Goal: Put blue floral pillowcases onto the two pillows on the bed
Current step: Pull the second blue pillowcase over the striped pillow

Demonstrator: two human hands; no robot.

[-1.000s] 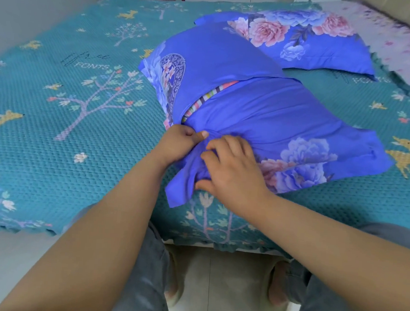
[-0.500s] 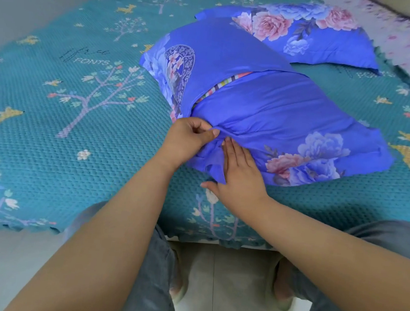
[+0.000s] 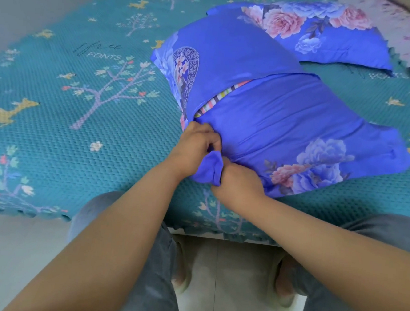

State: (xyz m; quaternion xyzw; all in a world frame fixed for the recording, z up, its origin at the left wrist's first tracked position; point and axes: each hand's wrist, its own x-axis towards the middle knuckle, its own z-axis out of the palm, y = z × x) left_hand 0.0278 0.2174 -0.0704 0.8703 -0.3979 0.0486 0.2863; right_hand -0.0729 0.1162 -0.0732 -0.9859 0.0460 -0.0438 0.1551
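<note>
A: Where does the case stand right now?

B: It's on the near pillow, which lies on the bed close to the edge in front of you. The pillow's striped ticking shows only as a thin band at the envelope opening, so I'd judge you're on the last step for this one: tucking the loose corner.

A: And my hands?

B: Your left hand is curled, pinching the case's edge at the near left corner. Your right hand is just beside it, knuckles up, fingers pushed under the cloth; I can't tell whether they grip anything. A bunched fold of cloth sticks up between the two hands.

A: What does the next move need?

B: Probably feeding that fold inside the flap while your left hand holds the edge taut, then smoothing the opening shut over the stripes.

A: The other pillow?

B: The far pillow lies behind, apparently already cased.
</note>
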